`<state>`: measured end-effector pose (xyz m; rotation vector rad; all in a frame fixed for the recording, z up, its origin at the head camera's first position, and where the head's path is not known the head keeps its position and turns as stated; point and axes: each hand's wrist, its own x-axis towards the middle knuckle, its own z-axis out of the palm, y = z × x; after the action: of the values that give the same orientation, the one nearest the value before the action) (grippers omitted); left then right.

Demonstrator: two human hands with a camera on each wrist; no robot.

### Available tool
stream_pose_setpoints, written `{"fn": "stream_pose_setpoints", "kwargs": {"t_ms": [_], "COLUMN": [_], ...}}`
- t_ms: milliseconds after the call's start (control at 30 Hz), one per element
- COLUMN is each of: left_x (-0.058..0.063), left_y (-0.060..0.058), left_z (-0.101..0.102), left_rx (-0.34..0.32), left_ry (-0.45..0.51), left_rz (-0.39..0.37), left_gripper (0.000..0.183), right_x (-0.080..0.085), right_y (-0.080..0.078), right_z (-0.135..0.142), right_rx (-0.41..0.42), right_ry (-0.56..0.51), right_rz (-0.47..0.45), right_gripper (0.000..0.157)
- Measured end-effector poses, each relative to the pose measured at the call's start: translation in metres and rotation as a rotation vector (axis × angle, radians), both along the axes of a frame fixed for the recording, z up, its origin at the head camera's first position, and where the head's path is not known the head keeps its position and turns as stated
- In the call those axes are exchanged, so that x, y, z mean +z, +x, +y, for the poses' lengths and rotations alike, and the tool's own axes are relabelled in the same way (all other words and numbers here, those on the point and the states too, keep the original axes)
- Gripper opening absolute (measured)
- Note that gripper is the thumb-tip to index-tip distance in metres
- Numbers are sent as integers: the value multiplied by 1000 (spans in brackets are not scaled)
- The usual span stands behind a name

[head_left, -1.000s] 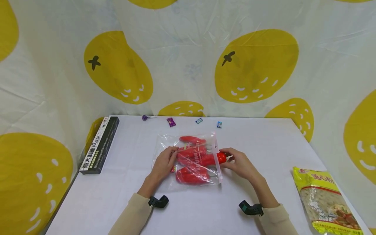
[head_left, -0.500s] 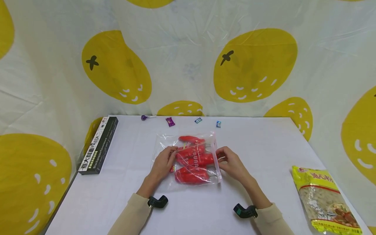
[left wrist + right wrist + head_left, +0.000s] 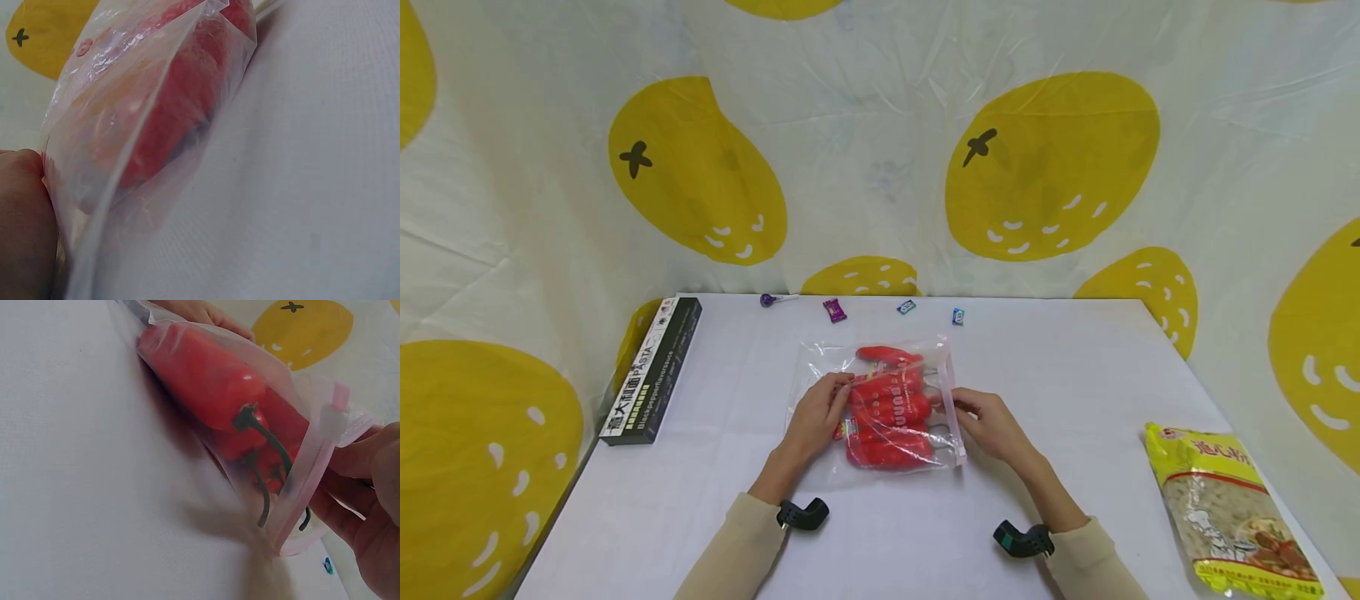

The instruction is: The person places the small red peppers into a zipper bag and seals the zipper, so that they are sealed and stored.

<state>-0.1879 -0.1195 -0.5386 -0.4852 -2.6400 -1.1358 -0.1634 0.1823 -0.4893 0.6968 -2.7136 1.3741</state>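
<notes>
A clear zip bag (image 3: 820,362) with a pink slider edge lies on the table, its mouth to the right. Several red peppers (image 3: 212,381) with curved green stems lie inside. Small red and yellow patches show among them. My left hand (image 3: 814,414) grips the bag's left side, thumb on top of the film. My right hand (image 3: 994,423) is at the bag's mouth. Its fingertips reach past the pink edge, close to the stem end of the middle pepper. The film partly hides them, so their hold is unclear. The right wrist view shows the thumb against the slider edge.
A black pasta box (image 3: 658,371) lies at the left edge of the white table (image 3: 1037,350). A yellow bag of pasta (image 3: 1232,508) sits at the right. Along the back are a purple lollipop (image 3: 767,300), a purple candy (image 3: 834,311) and two small blue-green candies (image 3: 958,317).
The middle pepper, which stuck out of the bag's mouth, has slid left into the bag. My right hand has followed it left, fingertips entering the mouth. The left hand has stayed in place.
</notes>
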Motion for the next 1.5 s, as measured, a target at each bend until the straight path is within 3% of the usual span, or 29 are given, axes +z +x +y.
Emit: {"fn": "stream_pose_setpoints", "kwargs": {"t_ms": [133,300,467,667,833,967,1167,1300,1500], "left_x": [0,-1,1,10,24,38,51,50,40], "left_y": [0,-1,0,1,7,16,41,60,78], "left_z": [0,0,1,4,14,30,65,87,104], "left_rx": [-6,10,19,-10,-29,-72,-208,-271,-356], "left_ry": [-1,16,16,-13,-83,-147,-244,-335,-506], "left_rz": [4,-19,-29,51,133,217,400,473,470], "left_gripper": [31,27,29,36,37,33,32,34,42], "right_x": [3,3,6,5,3,0,-9,-15,-19], "right_y": [-3,-14,-28,-45,-58,-67,-76,-79,-79], "right_z": [4,11,12,7,2,3,7,8,9], "right_rx": [-68,-195,-246,-255,-278,-301,-274,-232,-225], "right_ry": [33,-12,-46,-56,-76,-98,-104,-98,-16], "right_rz": [31,110,126,138,126,96,9,-32,-63], "right_gripper": [21,17,20,23,22,24,26,28,33]}}
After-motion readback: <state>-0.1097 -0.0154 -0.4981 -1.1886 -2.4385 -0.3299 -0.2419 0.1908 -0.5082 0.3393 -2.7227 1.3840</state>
